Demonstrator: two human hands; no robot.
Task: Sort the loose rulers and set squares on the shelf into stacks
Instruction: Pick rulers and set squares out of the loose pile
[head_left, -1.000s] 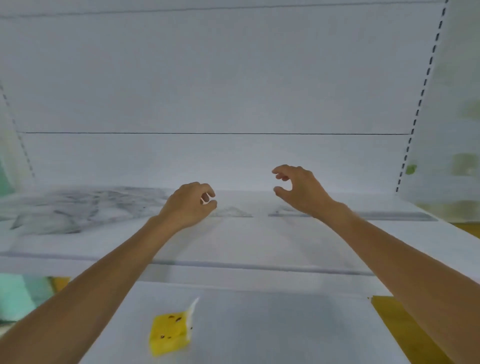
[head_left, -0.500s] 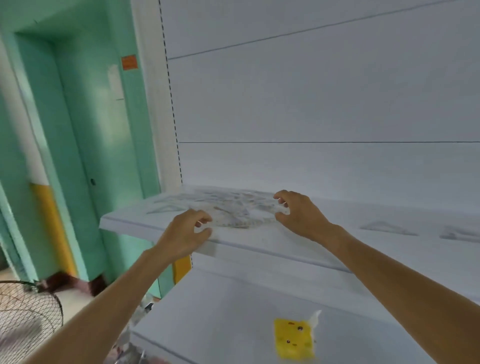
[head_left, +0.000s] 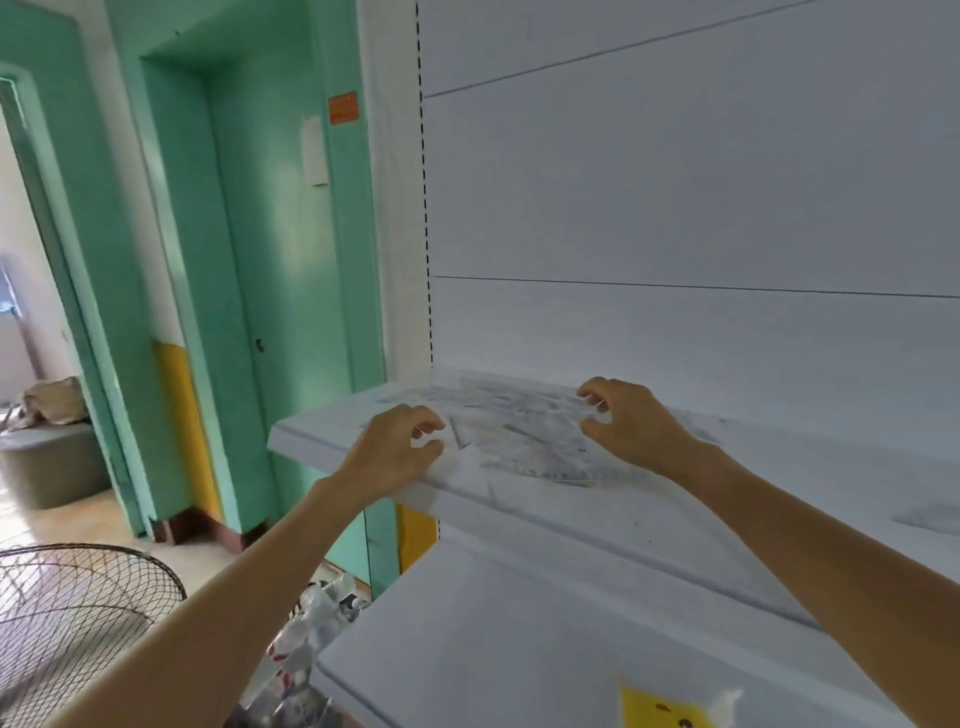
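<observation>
A loose heap of clear plastic rulers and set squares (head_left: 511, 431) lies on the left end of the white shelf (head_left: 597, 512). My left hand (head_left: 397, 449) hovers at the heap's left edge, fingers curled and apart, with nothing in it. My right hand (head_left: 626, 423) is at the heap's right side, thumb and fingers spread just above the plastic pieces. Whether either hand touches the heap is unclear. Another clear set square (head_left: 930, 517) lies alone farther right on the shelf.
A lower white shelf (head_left: 519, 639) carries a yellow packet (head_left: 670, 709) at the bottom right. Left of the shelving stand a green wall and door frame (head_left: 249, 260), a wire fan guard (head_left: 67, 613) and plastic bags (head_left: 311, 634) on the floor.
The view has swung left from the shelf's middle to its left end. Both hands have moved onto the two sides of the heap of rulers and set squares.
</observation>
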